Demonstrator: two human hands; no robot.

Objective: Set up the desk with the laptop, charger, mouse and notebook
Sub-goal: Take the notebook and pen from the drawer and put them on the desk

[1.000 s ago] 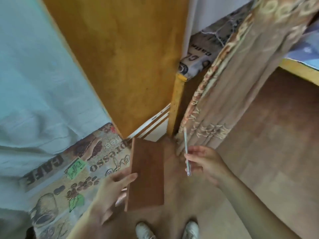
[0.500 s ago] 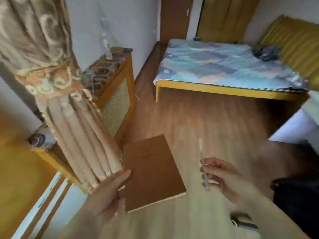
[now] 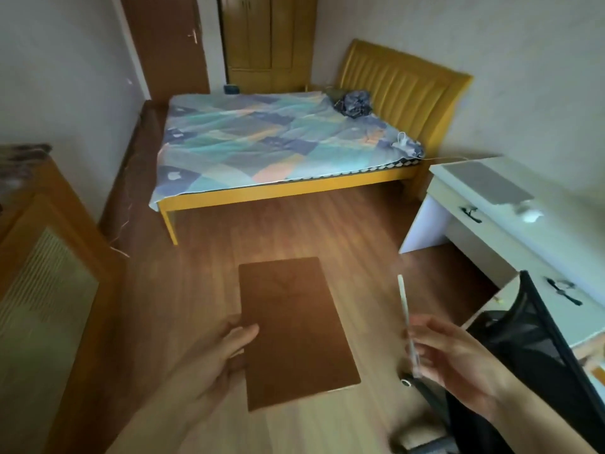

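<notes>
My left hand (image 3: 209, 365) grips a closed brown notebook (image 3: 291, 329) by its left edge and holds it flat over the wooden floor. A thin white pen (image 3: 406, 319) stands upright, pinched in my right hand (image 3: 455, 362). At the right stands the white desk (image 3: 491, 231). On its far end lies a closed grey laptop (image 3: 487, 183), and just in front of the laptop rests a small white mouse (image 3: 528, 215). I cannot make out a charger.
A black mesh office chair (image 3: 537, 352) stands at the desk's near end, close to my right hand. A bed with a yellow frame and a patchwork cover (image 3: 271, 142) fills the far middle. A wooden cabinet (image 3: 42, 257) lines the left wall.
The view has swung right from the curtain and cabinet corner to the room with the bed and desk. Both hands keep their hold on the notebook and the pen.
</notes>
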